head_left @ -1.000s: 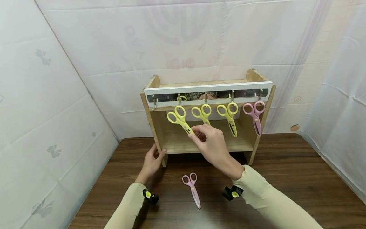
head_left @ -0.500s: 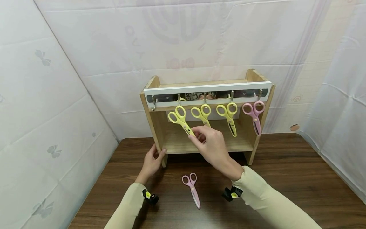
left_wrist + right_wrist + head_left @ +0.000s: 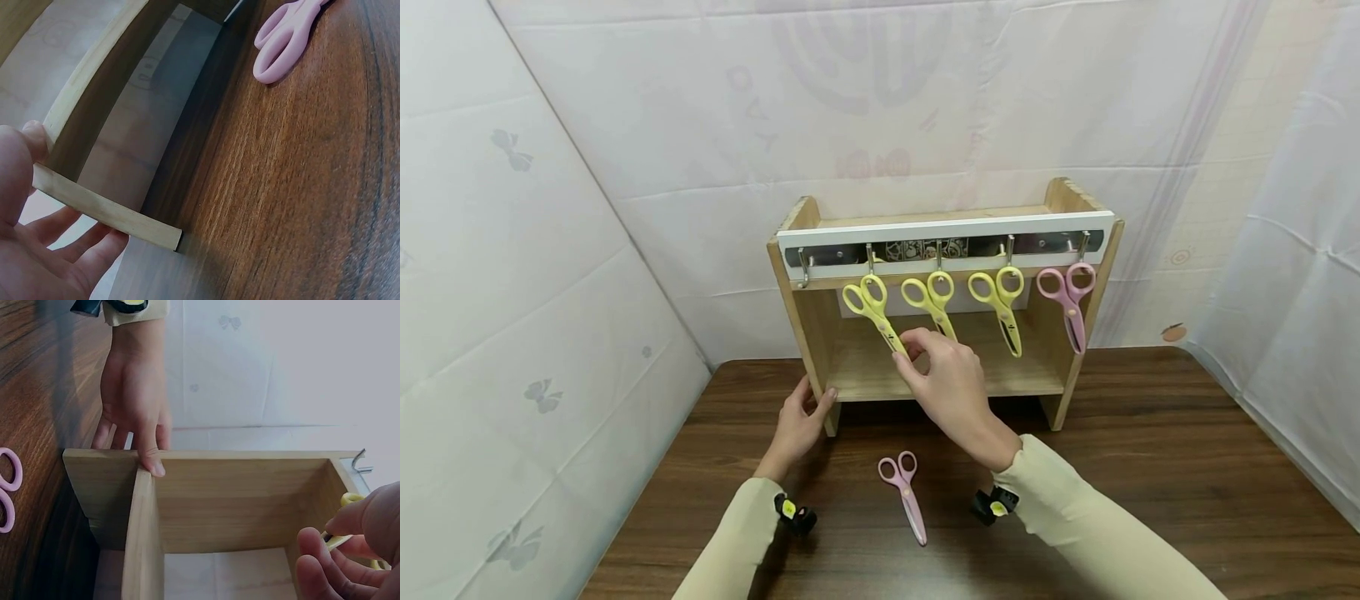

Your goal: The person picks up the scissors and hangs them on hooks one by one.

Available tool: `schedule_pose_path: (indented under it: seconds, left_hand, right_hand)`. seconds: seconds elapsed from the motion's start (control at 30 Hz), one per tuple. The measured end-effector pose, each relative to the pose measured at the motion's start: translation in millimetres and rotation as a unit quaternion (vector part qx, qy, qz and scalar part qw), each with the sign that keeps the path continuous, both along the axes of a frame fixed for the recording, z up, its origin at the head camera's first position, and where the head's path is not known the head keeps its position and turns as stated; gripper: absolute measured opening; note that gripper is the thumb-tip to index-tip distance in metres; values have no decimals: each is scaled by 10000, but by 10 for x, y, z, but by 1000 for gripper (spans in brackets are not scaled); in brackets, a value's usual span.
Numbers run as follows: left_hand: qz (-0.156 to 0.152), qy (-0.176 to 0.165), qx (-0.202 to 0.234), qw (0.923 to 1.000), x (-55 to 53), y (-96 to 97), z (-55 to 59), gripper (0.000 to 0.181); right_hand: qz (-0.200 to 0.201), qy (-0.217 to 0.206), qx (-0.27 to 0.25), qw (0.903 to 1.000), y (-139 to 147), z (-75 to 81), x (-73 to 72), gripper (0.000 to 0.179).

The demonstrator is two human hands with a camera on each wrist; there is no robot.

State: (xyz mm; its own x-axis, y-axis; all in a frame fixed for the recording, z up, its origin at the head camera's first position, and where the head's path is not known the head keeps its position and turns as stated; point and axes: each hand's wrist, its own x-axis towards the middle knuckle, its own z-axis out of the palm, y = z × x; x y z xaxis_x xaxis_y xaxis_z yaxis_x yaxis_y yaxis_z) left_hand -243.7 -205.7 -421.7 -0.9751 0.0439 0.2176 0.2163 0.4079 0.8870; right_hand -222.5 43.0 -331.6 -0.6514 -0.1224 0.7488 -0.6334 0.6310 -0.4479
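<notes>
My right hand point(image 3: 953, 390) pinches the blade end of a pair of yellow scissors point(image 3: 878, 313) between thumb and fingers. The handles point up, and one loop meets the second hook point(image 3: 870, 257) from the left; whether the hook bears its weight I cannot tell. With the thumb inside and fingers outside, my left hand point(image 3: 797, 427) grips the left side panel point(image 3: 106, 209) of a small wooden shelf point(image 3: 951, 354). Two other yellow scissors, one in the middle point(image 3: 934, 302) and one further right point(image 3: 1000, 304), hang from hooks, as do pink scissors point(image 3: 1067, 300) at the right end.
Another pair of pink scissors point(image 3: 906, 496) lies on the dark wooden table point(image 3: 1157, 467) in front of the shelf. Nothing hangs on the leftmost hook point(image 3: 803, 271). White patterned cloth point(image 3: 700, 167) stands behind the shelf and at both sides.
The held yellow scissors' handles have shifted slightly right at the second hook. My right wrist has moved a little left. My left hand stays on the side panel.
</notes>
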Motion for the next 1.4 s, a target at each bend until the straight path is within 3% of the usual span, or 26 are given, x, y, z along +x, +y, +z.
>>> schedule_pose_path:
  seconds: [0.2, 0.4, 0.67, 0.9, 1.0, 1.4]
  left_hand:
    - [58, 21, 51, 10000, -204, -85, -287, 58]
    - [43, 101, 47, 9999, -247, -120, -346, 60]
    - [25, 58, 87, 9999, -212, -94, -292, 58]
    - [-9, -28, 66, 10000, -18, -2, -22, 56]
    - [11, -72, 9, 10000, 32, 13, 42, 56]
    - [55, -53, 42, 10000, 47, 18, 51, 56]
  right_hand:
    - [-85, -96, 24, 9999, -28, -54, -56, 10]
    - [-102, -124, 74, 9998, -57, -93, -87, 9]
    - [-144, -212, 68, 9996, -121, -133, -113, 8]
    - [-166, -229, 46, 9996, -145, -155, -143, 8]
    - [-192, -282, 59, 9994, -149, -163, -151, 8]
    - [-180, -306, 29, 9994, -147, -185, -165, 8]
